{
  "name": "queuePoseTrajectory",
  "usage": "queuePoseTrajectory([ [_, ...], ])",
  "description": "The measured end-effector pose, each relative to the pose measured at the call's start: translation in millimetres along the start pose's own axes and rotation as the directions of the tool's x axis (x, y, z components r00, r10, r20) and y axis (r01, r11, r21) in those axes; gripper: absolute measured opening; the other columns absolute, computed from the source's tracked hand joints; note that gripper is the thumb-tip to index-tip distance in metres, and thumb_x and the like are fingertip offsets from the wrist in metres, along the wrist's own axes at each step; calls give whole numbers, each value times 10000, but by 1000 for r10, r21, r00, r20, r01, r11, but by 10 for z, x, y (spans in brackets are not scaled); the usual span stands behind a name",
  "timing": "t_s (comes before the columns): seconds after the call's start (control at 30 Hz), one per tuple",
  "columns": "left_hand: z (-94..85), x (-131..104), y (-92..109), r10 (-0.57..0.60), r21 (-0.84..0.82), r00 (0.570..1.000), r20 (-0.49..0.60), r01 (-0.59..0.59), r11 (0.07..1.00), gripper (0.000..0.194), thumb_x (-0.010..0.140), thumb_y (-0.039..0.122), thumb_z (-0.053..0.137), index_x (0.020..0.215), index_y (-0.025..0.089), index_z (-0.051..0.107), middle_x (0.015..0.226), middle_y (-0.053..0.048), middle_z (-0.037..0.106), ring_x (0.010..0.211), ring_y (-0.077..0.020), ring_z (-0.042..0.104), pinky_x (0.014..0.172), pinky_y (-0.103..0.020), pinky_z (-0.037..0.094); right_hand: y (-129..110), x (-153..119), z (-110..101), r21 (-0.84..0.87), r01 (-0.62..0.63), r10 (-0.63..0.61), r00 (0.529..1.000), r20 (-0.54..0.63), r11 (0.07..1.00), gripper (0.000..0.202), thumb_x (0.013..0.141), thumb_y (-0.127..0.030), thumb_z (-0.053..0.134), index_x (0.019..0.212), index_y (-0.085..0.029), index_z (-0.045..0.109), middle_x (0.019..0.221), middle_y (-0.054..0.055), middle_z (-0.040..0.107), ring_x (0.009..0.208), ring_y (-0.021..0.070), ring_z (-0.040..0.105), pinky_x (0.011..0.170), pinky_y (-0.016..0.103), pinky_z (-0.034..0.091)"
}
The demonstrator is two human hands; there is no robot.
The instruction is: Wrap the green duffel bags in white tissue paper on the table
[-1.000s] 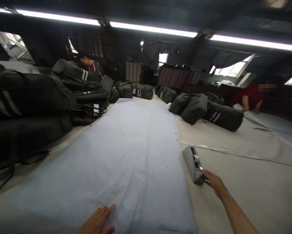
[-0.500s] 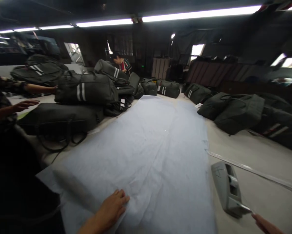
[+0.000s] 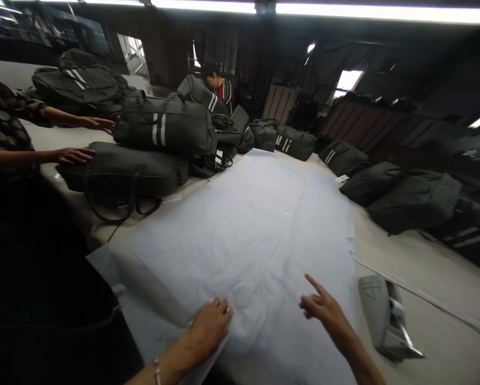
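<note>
My left hand [image 3: 208, 330] is on the near part of a large white sheet [image 3: 240, 235], palm down, its fingers curled over and gripping the thin material. Creases run away from its fingertips. Over the sheet's right half hovers my right hand [image 3: 324, 309], index finger stretched out and the other fingers loosely bent. I see nothing in it. To its right a grey tape dispenser [image 3: 374, 305] stands on the table, a strip of clear tape sticking out at its near end.
A co-worker at the left has one hand [image 3: 74, 155] on a dark duffel bag [image 3: 143, 174]; another bag [image 3: 183, 128] with white stripes rests on top. More dark bags [image 3: 416, 198] line the right side. Another person [image 3: 226, 91] stands at the far end.
My right hand has left the dispenser's tape end and come over the sheet. My left hand stays on the sheet. The co-worker's nearer hand now touches the lower bag. The view has tilted down.
</note>
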State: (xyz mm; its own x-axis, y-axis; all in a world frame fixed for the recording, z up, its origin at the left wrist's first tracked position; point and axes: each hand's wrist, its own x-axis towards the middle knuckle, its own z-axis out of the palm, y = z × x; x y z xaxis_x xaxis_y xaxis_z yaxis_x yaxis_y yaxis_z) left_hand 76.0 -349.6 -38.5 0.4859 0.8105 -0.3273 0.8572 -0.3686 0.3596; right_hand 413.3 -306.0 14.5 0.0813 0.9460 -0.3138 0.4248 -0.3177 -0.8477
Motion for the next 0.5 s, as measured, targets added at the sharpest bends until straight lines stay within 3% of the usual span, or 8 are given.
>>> queuePoseTrajectory([
  [0.03, 3, 10, -1, 0, -2, 1000, -1, 0, 1000, 404, 802, 87, 503, 1178, 189, 612, 1197, -112, 614, 1108, -297, 555, 933, -457, 489, -251, 143, 292, 47, 12, -17, 993, 115, 999, 737, 728, -505, 636, 1361, -168, 466, 684, 17, 703, 640, 234, 685, 653, 398, 580],
  [0.07, 5, 21, -1, 1, -2, 1000, -2, -1, 1000, 395, 797, 82, 500, 1160, 182, 622, 1186, -115, 620, 1100, -297, 559, 920, -456, 495, -450, 284, 555, 32, 3, -7, 989, 145, 999, 740, 749, -448, 624, 1390, -152, 403, 695, 5, 703, 635, 204, 675, 655, 368, 572],
  [0.13, 9, 47, -6, 6, -4, 1000, 2, -6, 1000, 372, 792, 89, 506, 1132, 172, 634, 1168, -117, 628, 1090, -298, 562, 892, -446, 506, -664, 538, 965, -53, -37, 45, 987, 153, 998, 534, 796, -373, 596, 1270, -157, 482, 740, 8, 714, 629, 160, 662, 633, 305, 553],
  [0.2, 17, 75, -19, 17, -8, 1000, 10, -17, 1000, 353, 794, 100, 515, 1115, 171, 642, 1146, -115, 638, 1082, -300, 565, 867, -437, 514, -656, 730, 1211, -167, -104, 127, 983, 130, 980, 260, 804, -314, 614, 1010, -157, 586, 673, 3, 695, 569, 140, 638, 564, 260, 518],
  [0.23, 21, 88, -28, 22, -12, 1000, 13, -22, 1000, 347, 796, 102, 516, 1111, 173, 644, 1140, -115, 640, 1080, -302, 566, 858, -436, 517, -598, 800, 1281, -225, -140, 170, 978, 121, 964, 168, 801, -295, 636, 891, -159, 596, 606, -12, 666, 524, 134, 616, 528, 248, 497],
  [0.3, 26, 109, -52, 37, -21, 999, 16, -37, 999, 334, 804, 94, 506, 1097, 173, 648, 1130, -118, 643, 1075, -304, 568, 847, -441, 521, -451, 891, 1340, -348, -206, 253, 963, 95, 914, 170, 806, -299, 671, 745, -166, 585, 505, -52, 592, 452, 118, 569, 496, 243, 472],
  [0.4, 13, 116, -93, 72, -38, 997, 15, -71, 997, 332, 800, 83, 505, 1086, 172, 648, 1137, -125, 638, 1080, -308, 562, 844, -448, 524, -297, 939, 1291, -491, -248, 306, 951, 38, 835, 267, 772, -370, 731, 663, -171, 590, 489, -49, 582, 478, 132, 590, 550, 269, 489],
  [0.5, -21, 87, -132, 109, -54, 994, 13, -109, 993, 334, 791, 75, 514, 1078, 176, 651, 1134, -122, 639, 1075, -300, 566, 840, -436, 529, -256, 899, 1171, -560, -240, 265, 964, -37, 793, 298, 648, -413, 804, 663, -178, 622, 527, 24, 643, 604, 223, 672, 605, 309, 498],
])
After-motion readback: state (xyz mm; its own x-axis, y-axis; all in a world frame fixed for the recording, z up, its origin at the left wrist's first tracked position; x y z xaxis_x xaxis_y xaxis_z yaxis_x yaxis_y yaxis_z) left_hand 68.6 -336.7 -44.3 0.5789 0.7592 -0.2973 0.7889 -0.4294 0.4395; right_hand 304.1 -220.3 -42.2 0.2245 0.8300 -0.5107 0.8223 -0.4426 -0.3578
